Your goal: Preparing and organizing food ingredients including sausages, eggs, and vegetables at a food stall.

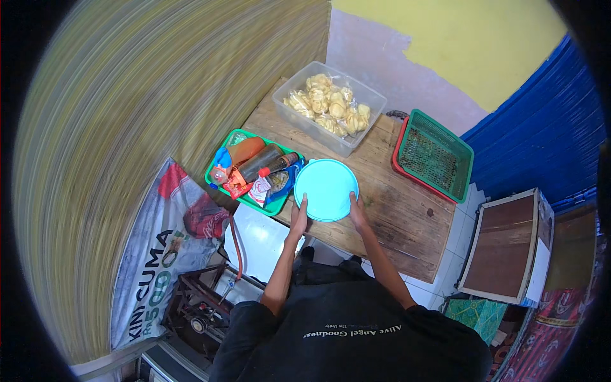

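Both my hands hold a round container with a turquoise lid (326, 190) over the near edge of the wooden table. My left hand (300, 217) grips its left side, the thumb on the lid's rim. At the right side, my right hand (357, 212) holds it the same way. What lies under the lid is hidden. Left of it, a green plastic tray (275, 208) holds several bottles and packets. Behind stands a clear plastic bin (315, 133) with several knotted bags of pale yellow food pieces.
On the wooden table (405, 224), a green perforated basket (432, 155) sits in a red one (400, 168) at the right. A white metal surface (258, 241) and a metal-framed gas burner (203, 320) are at lower left. A wood-framed box (499, 246) stands beyond the table's right side.
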Action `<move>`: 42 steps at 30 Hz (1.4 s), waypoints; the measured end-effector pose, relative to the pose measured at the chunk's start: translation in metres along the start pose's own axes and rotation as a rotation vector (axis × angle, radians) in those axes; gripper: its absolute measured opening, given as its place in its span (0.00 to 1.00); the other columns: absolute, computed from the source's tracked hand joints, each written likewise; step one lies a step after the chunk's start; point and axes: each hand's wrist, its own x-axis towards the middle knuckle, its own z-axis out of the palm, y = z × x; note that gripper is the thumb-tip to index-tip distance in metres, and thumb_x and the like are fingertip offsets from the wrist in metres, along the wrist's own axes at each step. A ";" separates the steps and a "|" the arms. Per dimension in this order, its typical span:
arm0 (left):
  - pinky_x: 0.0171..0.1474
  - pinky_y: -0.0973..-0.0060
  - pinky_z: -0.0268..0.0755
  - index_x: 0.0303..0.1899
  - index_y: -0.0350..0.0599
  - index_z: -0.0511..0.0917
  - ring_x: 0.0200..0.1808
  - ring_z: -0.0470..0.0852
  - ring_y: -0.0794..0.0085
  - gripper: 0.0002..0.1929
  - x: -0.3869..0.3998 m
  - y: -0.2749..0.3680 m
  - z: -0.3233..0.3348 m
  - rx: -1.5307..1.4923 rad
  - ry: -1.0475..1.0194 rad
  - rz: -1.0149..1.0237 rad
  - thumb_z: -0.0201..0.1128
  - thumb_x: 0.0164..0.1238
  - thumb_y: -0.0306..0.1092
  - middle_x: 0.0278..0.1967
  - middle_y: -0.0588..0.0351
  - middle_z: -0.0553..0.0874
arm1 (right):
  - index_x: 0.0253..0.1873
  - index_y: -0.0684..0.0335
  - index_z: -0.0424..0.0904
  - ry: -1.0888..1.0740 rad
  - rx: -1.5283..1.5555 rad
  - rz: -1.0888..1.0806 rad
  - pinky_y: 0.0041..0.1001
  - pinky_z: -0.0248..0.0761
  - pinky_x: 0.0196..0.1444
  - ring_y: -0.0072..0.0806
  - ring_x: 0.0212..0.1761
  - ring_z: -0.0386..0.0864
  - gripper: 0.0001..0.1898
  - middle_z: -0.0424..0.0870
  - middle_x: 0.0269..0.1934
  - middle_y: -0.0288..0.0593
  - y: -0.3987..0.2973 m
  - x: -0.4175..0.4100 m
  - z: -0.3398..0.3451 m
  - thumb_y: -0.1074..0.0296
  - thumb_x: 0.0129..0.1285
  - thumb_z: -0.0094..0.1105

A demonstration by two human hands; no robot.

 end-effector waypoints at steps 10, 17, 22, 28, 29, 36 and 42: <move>0.69 0.62 0.48 0.65 0.36 0.62 0.67 0.62 0.53 0.37 0.026 -0.013 -0.013 0.089 -0.060 -0.036 0.41 0.70 0.62 0.63 0.39 0.68 | 0.59 0.64 0.66 -0.127 0.101 0.211 0.32 0.73 0.38 0.29 0.37 0.78 0.31 0.78 0.42 0.44 -0.008 0.026 -0.009 0.41 0.65 0.43; 0.72 0.58 0.39 0.69 0.42 0.58 0.72 0.49 0.48 0.45 0.036 -0.041 -0.009 0.008 0.018 -0.149 0.43 0.61 0.72 0.68 0.36 0.58 | 0.53 0.67 0.69 -0.205 0.231 0.249 0.33 0.74 0.38 0.30 0.37 0.79 0.26 0.78 0.37 0.46 0.027 0.067 -0.007 0.50 0.60 0.44; 0.70 0.64 0.46 0.69 0.39 0.56 0.69 0.56 0.56 0.43 0.036 -0.037 0.008 -0.071 0.004 -0.164 0.41 0.66 0.68 0.67 0.40 0.61 | 0.58 0.69 0.66 -0.157 0.262 0.195 0.37 0.72 0.48 0.39 0.45 0.78 0.31 0.77 0.46 0.52 0.048 0.080 -0.018 0.48 0.59 0.44; 0.71 0.65 0.46 0.70 0.40 0.53 0.72 0.53 0.58 0.45 0.000 -0.028 -0.003 -0.046 0.043 -0.293 0.36 0.65 0.71 0.70 0.39 0.55 | 0.64 0.71 0.59 -0.274 0.353 0.293 0.38 0.67 0.58 0.44 0.56 0.73 0.35 0.71 0.58 0.57 -0.019 0.016 -0.007 0.47 0.59 0.43; 0.71 0.65 0.46 0.70 0.40 0.53 0.72 0.53 0.58 0.45 -0.008 -0.023 0.002 -0.049 0.047 -0.290 0.36 0.65 0.71 0.70 0.39 0.55 | 0.66 0.70 0.58 -0.292 0.390 0.305 0.38 0.66 0.59 0.44 0.58 0.72 0.36 0.70 0.60 0.58 -0.025 0.009 -0.013 0.48 0.59 0.43; 0.71 0.69 0.46 0.70 0.36 0.50 0.70 0.57 0.61 0.40 -0.061 -0.009 0.003 -0.372 -0.073 -0.186 0.42 0.71 0.61 0.69 0.44 0.58 | 0.66 0.68 0.58 -0.439 0.391 0.299 0.41 0.64 0.62 0.44 0.60 0.71 0.34 0.69 0.61 0.56 -0.054 -0.038 -0.055 0.52 0.58 0.49; 0.67 0.66 0.56 0.70 0.40 0.53 0.66 0.63 0.61 0.37 -0.133 0.025 0.009 -0.486 0.115 -0.157 0.51 0.69 0.54 0.64 0.46 0.66 | 0.66 0.67 0.58 -0.638 0.313 0.330 0.39 0.63 0.63 0.42 0.59 0.71 0.36 0.69 0.61 0.53 -0.068 -0.077 -0.075 0.51 0.57 0.55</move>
